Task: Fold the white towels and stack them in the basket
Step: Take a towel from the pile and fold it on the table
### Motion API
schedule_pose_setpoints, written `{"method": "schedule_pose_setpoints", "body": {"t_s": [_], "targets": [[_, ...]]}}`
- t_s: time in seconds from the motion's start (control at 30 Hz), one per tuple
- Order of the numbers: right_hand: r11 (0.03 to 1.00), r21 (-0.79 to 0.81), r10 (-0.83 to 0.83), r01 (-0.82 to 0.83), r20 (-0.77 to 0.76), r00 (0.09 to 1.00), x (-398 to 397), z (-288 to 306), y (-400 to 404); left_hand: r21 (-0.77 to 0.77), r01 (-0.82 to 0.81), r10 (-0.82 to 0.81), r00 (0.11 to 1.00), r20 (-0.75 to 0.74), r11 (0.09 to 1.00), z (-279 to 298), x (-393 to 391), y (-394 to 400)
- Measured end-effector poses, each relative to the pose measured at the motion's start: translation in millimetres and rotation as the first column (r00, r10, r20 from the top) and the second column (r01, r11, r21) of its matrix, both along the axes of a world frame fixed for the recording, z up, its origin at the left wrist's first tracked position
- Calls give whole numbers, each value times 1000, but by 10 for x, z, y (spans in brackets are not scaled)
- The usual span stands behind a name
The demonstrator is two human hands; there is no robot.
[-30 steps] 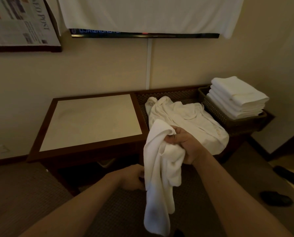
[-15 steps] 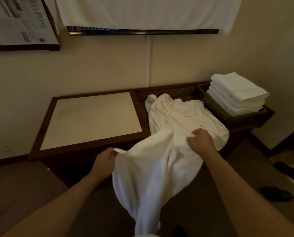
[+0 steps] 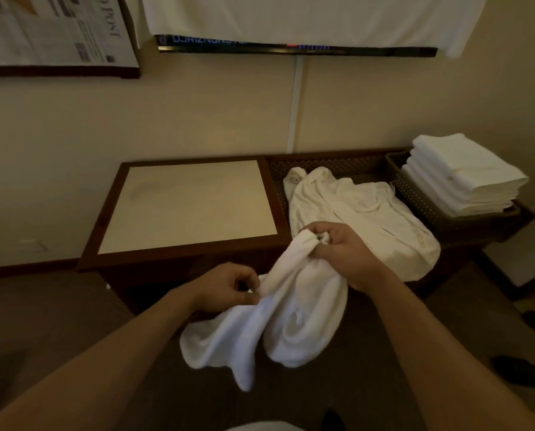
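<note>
A white towel [image 3: 291, 321] hangs bunched in the air in front of the table. My right hand [image 3: 340, 253] grips its top edge in a fist. My left hand [image 3: 228, 287] pinches a fold of its edge lower down and to the left. A pile of loose white towels [image 3: 353, 216] lies on the woven bench behind. At the far right stands a dark woven basket [image 3: 421, 203] holding a stack of several folded white towels [image 3: 465, 175].
A brown-framed table with a pale top [image 3: 191, 206] stands to the left of the loose pile. The wall runs close behind. Dark shoes [image 3: 521, 371] lie on the carpet at the lower right. A covered screen [image 3: 291, 48] hangs above.
The towel was spread wide between both hands half a second ago. Now the hands have come closer together and the towel sags in two bunched lobes.
</note>
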State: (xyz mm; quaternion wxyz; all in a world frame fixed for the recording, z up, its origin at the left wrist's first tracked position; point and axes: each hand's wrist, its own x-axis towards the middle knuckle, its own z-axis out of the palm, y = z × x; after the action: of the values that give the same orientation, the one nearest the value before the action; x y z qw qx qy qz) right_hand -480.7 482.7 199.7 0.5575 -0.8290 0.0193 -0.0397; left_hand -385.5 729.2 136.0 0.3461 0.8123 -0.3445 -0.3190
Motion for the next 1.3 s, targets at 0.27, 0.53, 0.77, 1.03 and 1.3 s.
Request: {"method": "schedule_pose_setpoints", "body": {"t_s": [0.27, 0.53, 0.77, 1.03, 1.3], "targets": [[952, 302, 95, -55, -120, 988, 10, 111, 3, -301, -68, 65, 998, -19, 951, -262, -160, -247], [960, 278, -82, 39, 143, 986, 29, 165, 147, -130, -133, 89, 949, -302, 983, -523, -273, -273], [747, 647, -220, 156, 19, 975, -89, 231, 22, 125, 173, -181, 982, 60, 977, -568, -114, -276], [862, 150, -468, 484, -131, 874, 45, -6, -152, 180, -165, 162, 986, 32, 970, -881, 55, 174], [898, -72, -439, 434, -194, 877, 18, -537, 157, -130, -144, 157, 983, 97, 981, -5, -143, -174]]}}
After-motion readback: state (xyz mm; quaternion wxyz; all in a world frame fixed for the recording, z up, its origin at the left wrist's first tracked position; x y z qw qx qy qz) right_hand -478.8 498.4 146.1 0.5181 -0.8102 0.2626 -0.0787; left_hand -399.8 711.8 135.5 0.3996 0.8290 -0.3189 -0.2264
